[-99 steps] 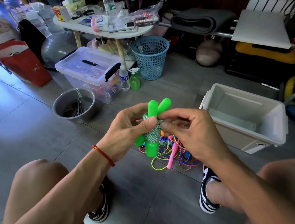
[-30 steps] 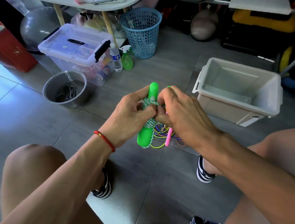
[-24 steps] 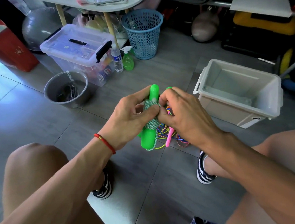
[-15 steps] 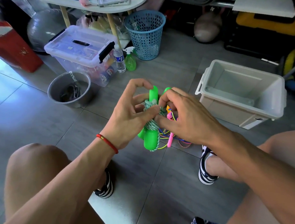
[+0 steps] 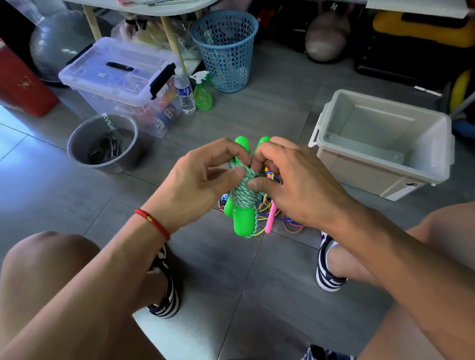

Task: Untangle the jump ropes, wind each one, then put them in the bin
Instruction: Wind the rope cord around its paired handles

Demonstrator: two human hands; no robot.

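A green jump rope (image 5: pixel 242 199) hangs in the air between my knees, its speckled green-white cord wound tightly round its two bright green handles. My left hand (image 5: pixel 202 183) grips the bundle from the left, thumb and fingers pinching the top of the winding. My right hand (image 5: pixel 291 183) pinches the cord at the top from the right, thumb pressed on the coil. Below on the floor lies a tangle of coloured ropes (image 5: pixel 274 216) with a pink handle, partly hidden by my hands. The white bin (image 5: pixel 385 172) stands to the right, with no ropes in it.
A grey metal bucket (image 5: pixel 102 142) stands at the left. Behind it are a clear lidded storage box (image 5: pixel 124 77), a water bottle (image 5: pixel 184 91), a green spray bottle (image 5: pixel 202 94) and a blue mesh basket (image 5: pixel 226 48). My two shoes rest on the grey tiled floor.
My left index finger has curled back down onto the top of the winding. Both hands keep working the cord end at the top of the green bundle, which stays in place.
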